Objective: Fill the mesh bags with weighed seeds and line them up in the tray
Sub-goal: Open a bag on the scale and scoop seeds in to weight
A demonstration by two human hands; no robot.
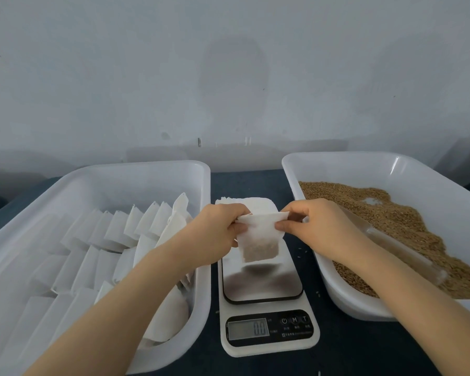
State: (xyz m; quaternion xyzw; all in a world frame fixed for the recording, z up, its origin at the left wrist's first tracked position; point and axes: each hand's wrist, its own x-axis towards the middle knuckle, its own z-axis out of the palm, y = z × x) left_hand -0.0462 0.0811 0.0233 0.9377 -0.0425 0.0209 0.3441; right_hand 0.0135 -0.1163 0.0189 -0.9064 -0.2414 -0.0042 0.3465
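A plain seed-packing bench is showing: a digital scale (262, 286) is sitting between a bag tray (147, 169) and a seed tray (364, 160), facing a bare wall (228, 77).

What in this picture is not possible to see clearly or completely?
Head view only:
1. Display: digits too blurred to read.
2. Bag mouth: left hand and right hand cover it; open or sealed unclear.
3. Seed tray: cut by the right edge; right arm hides part.
4. Bag tray: cut by the left edge; left arm hides part.
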